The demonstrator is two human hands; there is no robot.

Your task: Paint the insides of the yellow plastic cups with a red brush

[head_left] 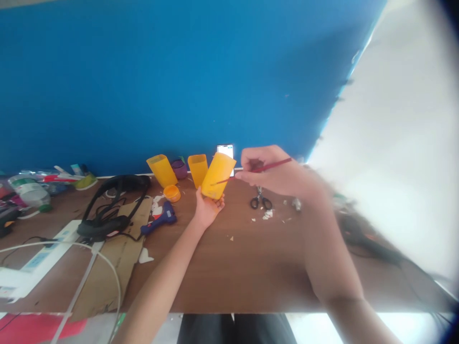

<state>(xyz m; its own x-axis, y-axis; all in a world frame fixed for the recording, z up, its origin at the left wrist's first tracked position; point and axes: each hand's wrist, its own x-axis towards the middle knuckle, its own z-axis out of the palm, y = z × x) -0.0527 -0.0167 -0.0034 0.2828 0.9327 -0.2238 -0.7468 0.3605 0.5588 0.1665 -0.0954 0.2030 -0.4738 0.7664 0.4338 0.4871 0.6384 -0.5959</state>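
My left hand (208,209) grips a yellow cup-shaped holder (218,174) from below and tilts it to the right above the table. In my right hand (263,165) is a thin red paintbrush (274,165), pinched between thumb and fingers. Its tip meets the side of the yellow holder. Behind and to the left stand two similar yellow holders, one upright (198,169) and one leaning (162,170). A small open pot of yellow paint (172,193) sits in front of the leaning one.
A blue glue gun (160,219) and a black head strap (103,227) lie left on cardboard (107,272). Black-handled scissors (261,200) and paper scraps lie right of centre. A lit phone (225,150) leans against the blue wall. A white cable (116,277) loops at front left.
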